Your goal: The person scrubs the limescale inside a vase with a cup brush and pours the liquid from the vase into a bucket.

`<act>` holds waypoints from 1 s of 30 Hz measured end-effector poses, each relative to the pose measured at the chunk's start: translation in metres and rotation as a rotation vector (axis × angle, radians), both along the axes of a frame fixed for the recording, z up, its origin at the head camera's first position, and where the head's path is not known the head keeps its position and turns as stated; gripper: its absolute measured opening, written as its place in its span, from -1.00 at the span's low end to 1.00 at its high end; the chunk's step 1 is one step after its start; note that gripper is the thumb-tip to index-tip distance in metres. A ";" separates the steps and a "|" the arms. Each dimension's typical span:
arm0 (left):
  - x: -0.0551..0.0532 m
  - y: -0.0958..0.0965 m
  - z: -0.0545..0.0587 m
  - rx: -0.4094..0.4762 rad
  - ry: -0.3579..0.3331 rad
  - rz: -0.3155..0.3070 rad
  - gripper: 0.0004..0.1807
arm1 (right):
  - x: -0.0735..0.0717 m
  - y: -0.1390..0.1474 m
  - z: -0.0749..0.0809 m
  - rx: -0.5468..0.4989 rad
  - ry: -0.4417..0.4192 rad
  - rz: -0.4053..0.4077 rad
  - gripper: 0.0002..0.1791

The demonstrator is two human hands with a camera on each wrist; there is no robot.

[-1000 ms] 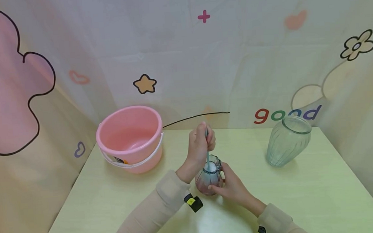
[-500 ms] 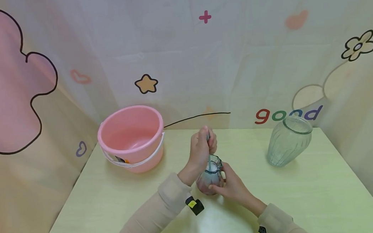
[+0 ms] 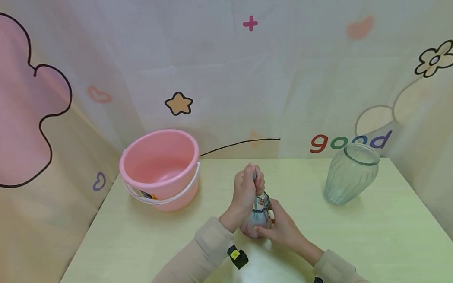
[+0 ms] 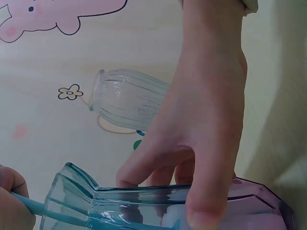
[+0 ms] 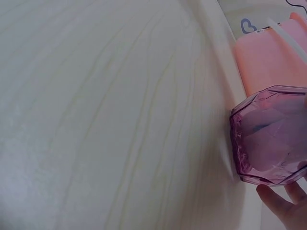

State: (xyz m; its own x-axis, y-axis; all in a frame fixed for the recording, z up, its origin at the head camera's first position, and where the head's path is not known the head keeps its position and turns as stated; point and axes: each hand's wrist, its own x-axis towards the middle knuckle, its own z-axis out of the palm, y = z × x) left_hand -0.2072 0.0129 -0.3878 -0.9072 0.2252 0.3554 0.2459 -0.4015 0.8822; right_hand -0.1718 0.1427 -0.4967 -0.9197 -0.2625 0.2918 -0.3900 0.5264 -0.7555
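My left hand point(image 3: 246, 192) grips the light-blue handle of what looks like a bottle brush point(image 4: 32, 206). The handle runs through the ruffled neck of a small glass vase point(image 3: 255, 222), blue at the neck and purple at the base. A whitish mass shows inside the vase in both wrist views. My right hand point(image 3: 288, 229) holds the vase's body from the right, thumb in front and fingers behind. In the left wrist view, that hand point(image 4: 206, 110) crosses from the top; the left hand point(image 4: 14, 196) shows only at the edge. The faceted base faces the right wrist camera.
A pink bucket point(image 3: 167, 196) with a white handle stands at the back left of the pale table point(image 3: 373, 245). Towards the back right is a larger clear glass vase point(image 3: 349, 177). A printed curtain point(image 3: 214, 73) hangs behind and at both sides.
My left hand has moved down towards the vase's neck, pushing the brush deeper; white no longer fills the neck. The right hand keeps its hold. The head view has shifted slightly.
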 end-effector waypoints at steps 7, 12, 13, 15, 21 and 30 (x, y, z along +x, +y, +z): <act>0.002 -0.001 0.000 0.011 -0.006 0.004 -0.49 | 0.000 -0.001 -0.001 -0.008 -0.002 -0.017 -0.17; 0.003 -0.002 0.002 0.022 -0.005 0.020 -0.49 | 0.000 -0.001 -0.003 -0.008 -0.005 -0.026 -0.17; 0.003 -0.001 0.003 0.022 -0.002 0.022 -0.49 | 0.000 -0.001 -0.003 -0.005 -0.008 -0.029 -0.17; 0.003 -0.001 0.005 0.023 0.009 0.017 -0.50 | 0.000 -0.001 -0.002 -0.001 -0.014 -0.031 -0.17; 0.002 -0.003 0.017 0.017 0.057 0.005 -0.52 | 0.000 -0.001 -0.002 0.003 -0.031 -0.029 -0.15; -0.003 -0.004 0.034 0.013 0.073 0.004 -0.54 | 0.001 -0.003 0.001 0.009 -0.054 -0.045 -0.12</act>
